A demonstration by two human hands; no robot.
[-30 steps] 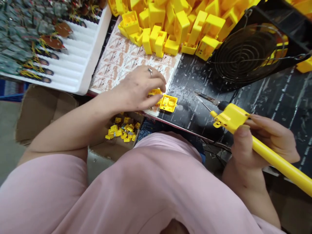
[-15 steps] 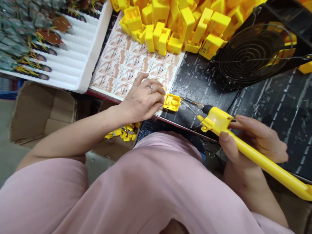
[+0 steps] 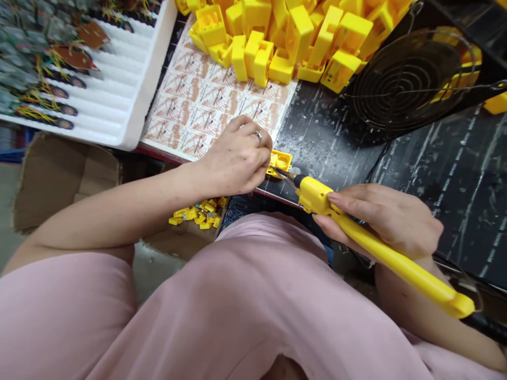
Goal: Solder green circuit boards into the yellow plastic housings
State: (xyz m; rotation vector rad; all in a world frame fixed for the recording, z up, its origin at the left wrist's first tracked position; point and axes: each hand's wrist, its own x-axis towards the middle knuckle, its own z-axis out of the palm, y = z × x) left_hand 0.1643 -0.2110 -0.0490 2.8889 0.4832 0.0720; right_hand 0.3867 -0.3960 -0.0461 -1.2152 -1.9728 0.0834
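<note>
The right hand [image 3: 390,219] is closed around the yellow soldering tool [image 3: 317,194]; the tip is at the near edge of the open yellow case [image 3: 282,159], contact not confirmable. The case lies on the desk [image 3: 317,142], near its front edge. The left hand [image 3: 241,158] is beside the case, fingers drawn together; whether they pinch anything cannot be told. Beyond: printed sheet [image 3: 206,105], yellow housings [image 3: 299,37], black fan [image 3: 407,79].
</note>
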